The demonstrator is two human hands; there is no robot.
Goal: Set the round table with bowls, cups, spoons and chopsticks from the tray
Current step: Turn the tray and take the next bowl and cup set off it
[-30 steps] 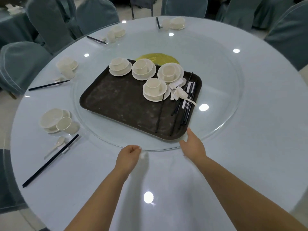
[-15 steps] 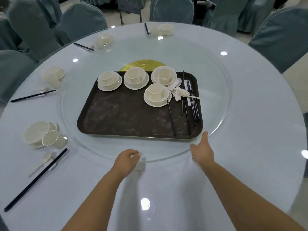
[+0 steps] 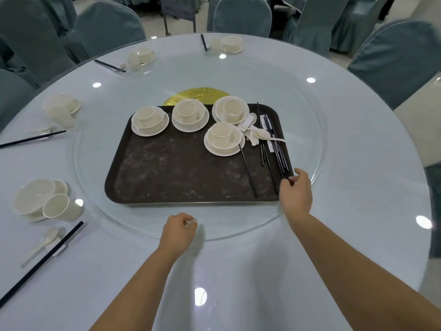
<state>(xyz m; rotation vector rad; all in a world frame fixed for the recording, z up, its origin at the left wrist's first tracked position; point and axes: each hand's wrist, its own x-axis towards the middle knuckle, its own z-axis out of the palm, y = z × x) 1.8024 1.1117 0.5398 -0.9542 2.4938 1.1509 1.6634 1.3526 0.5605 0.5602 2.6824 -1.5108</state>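
Note:
A dark brown tray (image 3: 181, 177) lies on the glass turntable (image 3: 307, 130) of the round table (image 3: 358, 211). On it stand several white bowl-and-cup sets, one of them (image 3: 223, 139) nearest the cutlery. White spoons (image 3: 260, 134) and black chopsticks (image 3: 274, 149) lie along the tray's right side. My right hand (image 3: 296, 192) is at the tray's near right corner, its thumb and fingers pinching the near ends of the chopsticks. My left hand (image 3: 177, 231) rests curled at the turntable's near rim and pinches a small white piece (image 3: 192, 223).
Laid places ring the table's left and far side: bowl, cup (image 3: 59, 209), spoon and chopsticks (image 3: 43, 261) at near left, more sets (image 3: 60, 108) (image 3: 140, 56) (image 3: 230, 44) further round. Covered chairs (image 3: 398, 60) surround the table. A gold disc (image 3: 198, 95) shows under the glass.
The tray has swung round to lie square to me. My right hand left the turntable's rim and reached onto the tray's corner, closing on the chopstick ends. My left hand stays put.

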